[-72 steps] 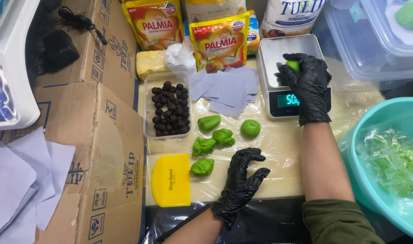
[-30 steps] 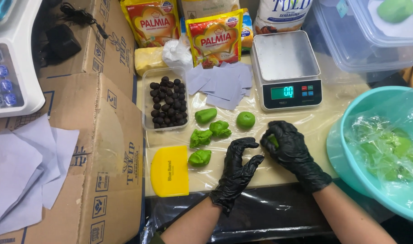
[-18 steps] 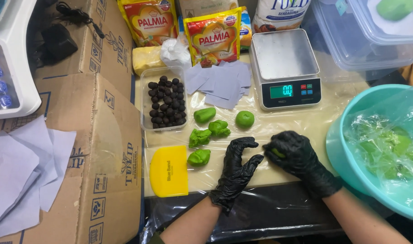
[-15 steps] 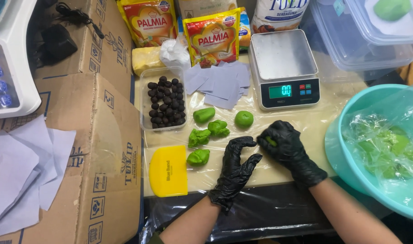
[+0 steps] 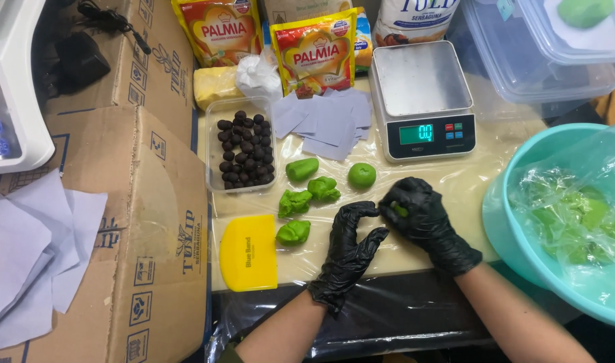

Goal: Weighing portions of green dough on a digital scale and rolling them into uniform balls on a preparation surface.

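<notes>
Two gloved hands over the counter.
Right hand grip closed on dough piece; left hand fingers curled, loosely open, empty.

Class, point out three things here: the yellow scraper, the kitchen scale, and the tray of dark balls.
yellow scraper (image 5: pixel 248 252), head view, middle of its flat blade.
kitchen scale (image 5: pixel 420 77), head view, centre of its metal platform.
tray of dark balls (image 5: pixel 243 149), head view, on the balls inside.

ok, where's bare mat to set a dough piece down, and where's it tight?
Free: the strip between the scale and the right hand, running right to the teal bowl. Also the patch between the yellow scraper and the left hand, below the dough pieces. Crowded: dough cluster, ball tray and paper squares sit close together.
</notes>
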